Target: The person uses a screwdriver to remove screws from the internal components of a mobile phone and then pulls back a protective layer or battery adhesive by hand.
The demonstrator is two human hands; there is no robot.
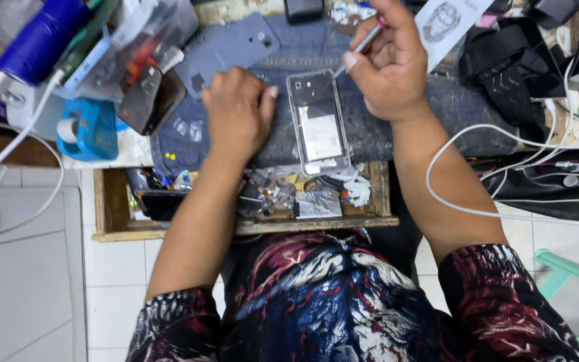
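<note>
Opened grey smartphone [318, 124] lies lengthwise between hands; left hand [238, 110] steadies its side, right hand [389, 67] grips thin metal tool [355, 50] at its top.

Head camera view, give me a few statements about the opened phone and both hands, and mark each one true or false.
1. The right hand holds a thin metal tool over the top of the opened phone. True.
2. The left hand holds a screwdriver. False: it rests on the denim mat beside the phone, holding no visible tool.
3. The grey back cover lies apart from the phone. True.
4. The wooden drawer below is shut. False: it is open, full of small parts.
</note>
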